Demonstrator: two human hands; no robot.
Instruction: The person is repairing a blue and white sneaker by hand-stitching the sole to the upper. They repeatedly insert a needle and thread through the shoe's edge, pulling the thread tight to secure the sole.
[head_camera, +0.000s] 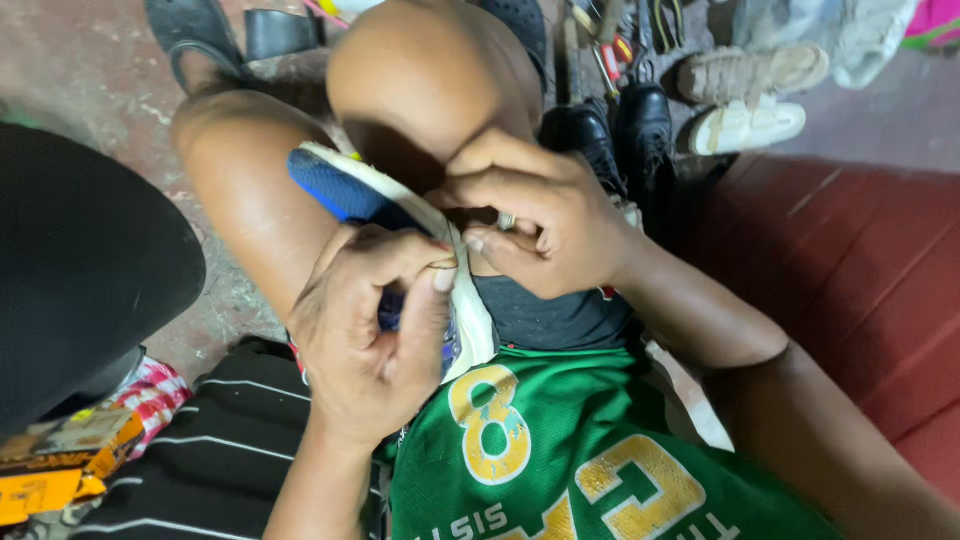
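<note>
A blue fabric shoe with a thick white rubber sole (345, 185) lies wedged between the person's bare knees, toe pointing up and away, its white edge running down toward the green jersey. The left hand (370, 330) is curled tight around the shoe's side, thumb pressed flat on the white sole edge, while the right hand (540, 225) is closed narrow at the same edge, fingertips pinching a small metal tool (506, 221) against it. Beyond the knees, a pair of black leather shoes (620, 135) and two pale sandals (750, 100) rest on the floor.
</note>
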